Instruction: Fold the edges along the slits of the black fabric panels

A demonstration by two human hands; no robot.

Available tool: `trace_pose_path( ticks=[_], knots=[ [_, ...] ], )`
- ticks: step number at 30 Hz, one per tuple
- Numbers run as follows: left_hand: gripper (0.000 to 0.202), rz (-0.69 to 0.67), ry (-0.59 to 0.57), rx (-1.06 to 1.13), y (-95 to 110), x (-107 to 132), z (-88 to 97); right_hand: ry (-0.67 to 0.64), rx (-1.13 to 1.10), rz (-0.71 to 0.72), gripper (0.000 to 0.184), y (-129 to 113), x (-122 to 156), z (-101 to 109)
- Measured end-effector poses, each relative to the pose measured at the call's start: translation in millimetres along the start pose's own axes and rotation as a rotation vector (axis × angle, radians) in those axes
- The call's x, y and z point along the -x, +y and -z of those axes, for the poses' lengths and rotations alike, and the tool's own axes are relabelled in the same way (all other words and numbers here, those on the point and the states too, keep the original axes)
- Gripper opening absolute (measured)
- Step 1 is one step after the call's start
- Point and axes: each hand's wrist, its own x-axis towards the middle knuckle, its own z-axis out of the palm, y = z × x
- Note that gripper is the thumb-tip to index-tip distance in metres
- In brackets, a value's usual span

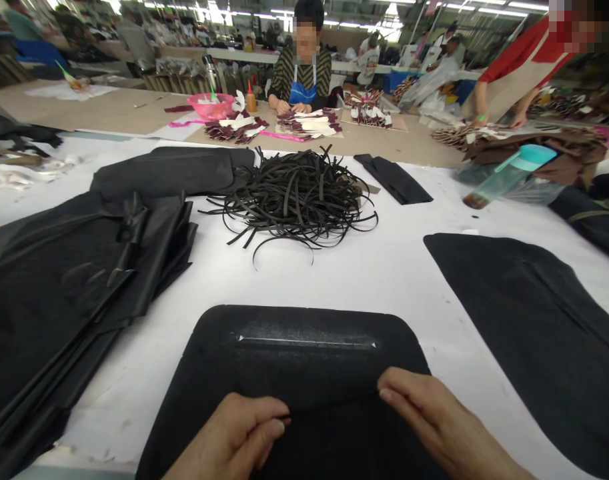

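Note:
A black panel (204,363) with rounded corners lies flat in front of me. Near its far edge runs a narrow slot (307,343) with a small pale triangle at each end and greyish smears around it. My left hand (237,430) is closed over the panel, thumb and fingers pinching the end of a thin black strip (324,405). Opposite it, my right hand (429,413) pinches the strip's other end, so it stretches between both hands. Black on black, its outline is hard to make out.
Beyond the panel sits a tangled heap of black strips (299,193). Stacked black sheets (59,267) lie left; another black panel (524,320) lies right. A turquoise-lidded bottle (509,175) rests on its side. Across the table a person (304,73) handles maroon and white pieces.

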Motion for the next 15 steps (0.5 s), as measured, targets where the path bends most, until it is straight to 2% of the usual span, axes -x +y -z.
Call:
trace_pose_path(
  ticks=[2,6,8,11,15],
  knots=[
    [0.034,0.044,0.039,0.046,-6,-3,14.0,-0.044,-0.043,-0.089,0.032,16,-7,-1],
    [0.030,0.153,0.040,0.260,-23,-17,34.1,-0.066,-0.129,-0.158,0.034,38,-23,-5],
    [0.025,0.198,0.114,0.339,-32,-27,40.6,-0.044,-0.170,-0.182,0.035,44,-31,-5],
    [0.024,0.246,0.256,0.344,-42,-41,47.4,-0.012,-0.235,-0.262,0.037,50,-43,-3],
    [0.024,0.252,0.324,0.307,-50,-54,51.4,0.057,-0.251,-0.358,0.039,56,-56,-4]
  ],
)
